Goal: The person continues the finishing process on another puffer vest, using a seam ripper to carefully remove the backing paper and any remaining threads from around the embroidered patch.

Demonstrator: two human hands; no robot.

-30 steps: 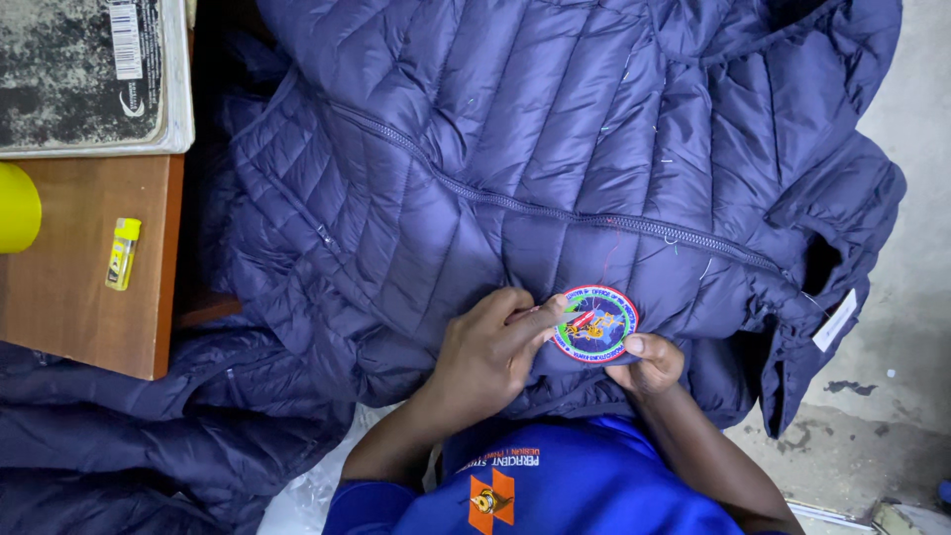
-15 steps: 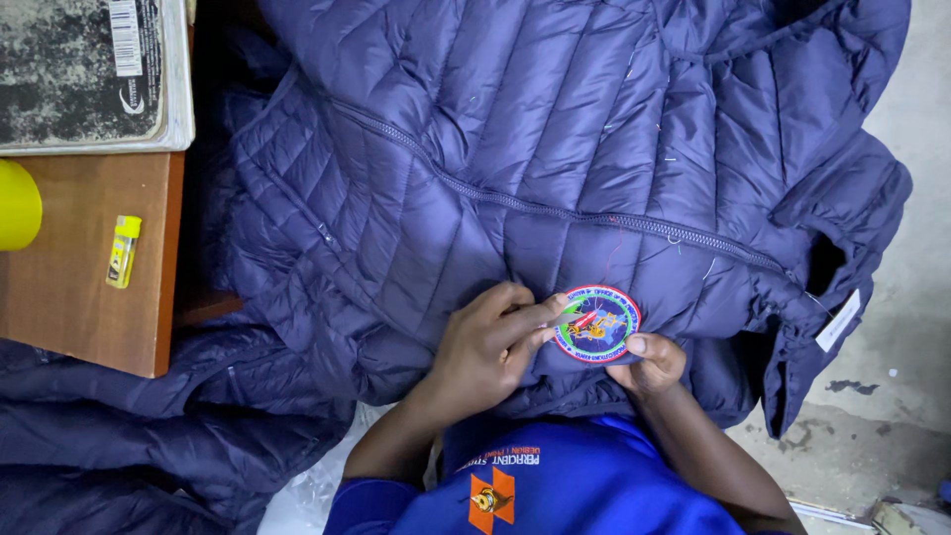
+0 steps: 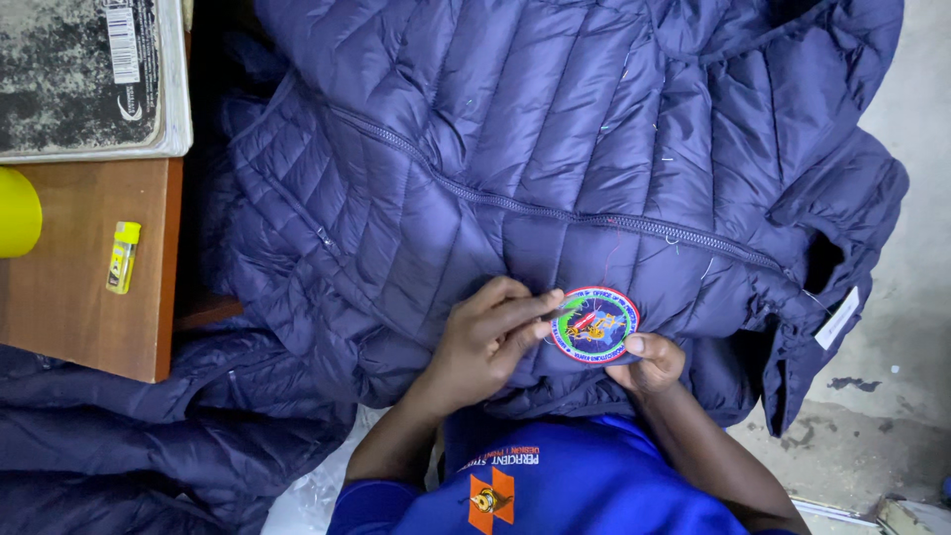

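Fingers [image 3: 525, 309] of the left hand [image 3: 485, 342] curl inward and pinch the left rim of a round embroidered patch [image 3: 594, 325], while the right hand [image 3: 649, 365] presses its thumb against the patch's lower right edge, its other fingers tucked beneath the fabric and out of sight. Both hands grasp the patch between them, holding it flat against the front of a navy quilted puffer jacket [image 3: 515, 149]. The patch, bordered in red with a multicoloured centre, sits just below the jacket's closed zip [image 3: 555, 210], which runs on a slant from upper left to lower right. Loose thread ends cling to the quilting above the zip. A white label [image 3: 838, 317] hangs at the jacket's right side, near the dark opening of the collar. The person wears a blue shirt [image 3: 565, 490] with an orange emblem on its front, seen at the bottom edge of the view. More navy quilted fabric [image 3: 129, 446] is heaped at lower left. At far left a brown wooden worktop [image 3: 79, 307] carries a small yellow lighter [image 3: 123, 258], well apart from the hands, and the curved edge of a yellow object [image 3: 15, 212] shows at the frame's border. A dark speckled slab with a white frame [image 3: 84, 79] lies at upper left. Grey concrete floor [image 3: 911, 347] shows along the right side.
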